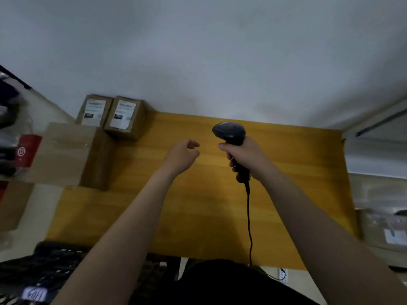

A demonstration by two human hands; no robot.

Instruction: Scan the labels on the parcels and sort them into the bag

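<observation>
Right hand [244,155] is wrapped around the handle of the black scanner [229,132], head pointing away toward the far wall. Its cable [248,216] dangles down past the near edge of the worktop [198,216]. Left hand [182,154] is just left of it, holding nothing, fingers loosely curled, hovering over bare wood. So there's no label in front of the scanner right now.

Further out, two small cardboard parcels sit at the far left corner against the wall, the left parcel [94,111] and the right parcel [126,116], side by side with white labels facing up. Just nearer than them is a big carton [66,153] with a red sticker, no label that I can see. Down at the near left there's a dark mesh thing [44,271]. It could be the bag, but it's too blurry to say.

My read: this is the between-parcels bit, going for the next one. The free hand needs to reach far left, grab the right parcel since it's closest, and pull it in label-up. Then the scanner gets aimed at the barcode before anything goes in the bag.
</observation>
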